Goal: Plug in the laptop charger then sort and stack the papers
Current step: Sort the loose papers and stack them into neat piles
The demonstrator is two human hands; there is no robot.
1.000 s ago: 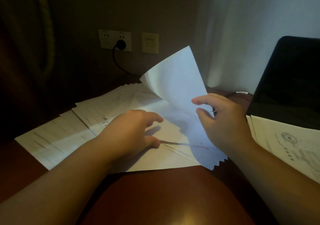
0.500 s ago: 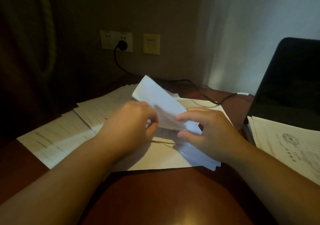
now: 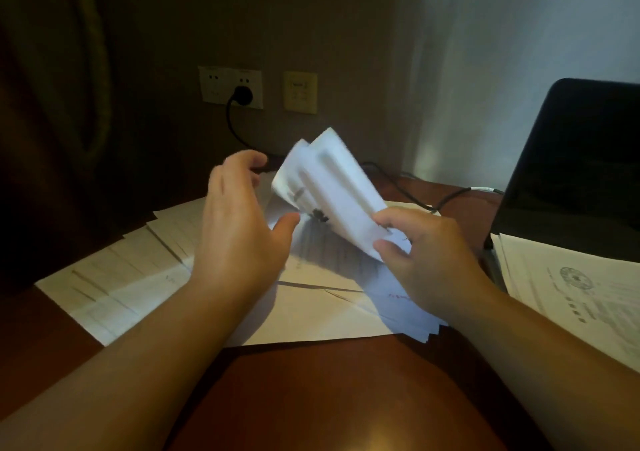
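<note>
L hand [image 3: 239, 228] let go, lifted; R hand [image 3: 426, 253] pinches raised sheets [image 3: 332, 187].

Dim room. Glossy reddish-brown wooden table [image 3: 311, 398] with a light reflection near its front edge. Dark brown wall [image 3: 277, 17] behind it carries 1 white double socket plate [image 3: 214, 85] and 1 cream square wall plate [image 3: 300, 92]. Dark drape [image 3: 52, 86] at left; pale sheer curtain [image 3: 502, 69], backlit, at right
</note>
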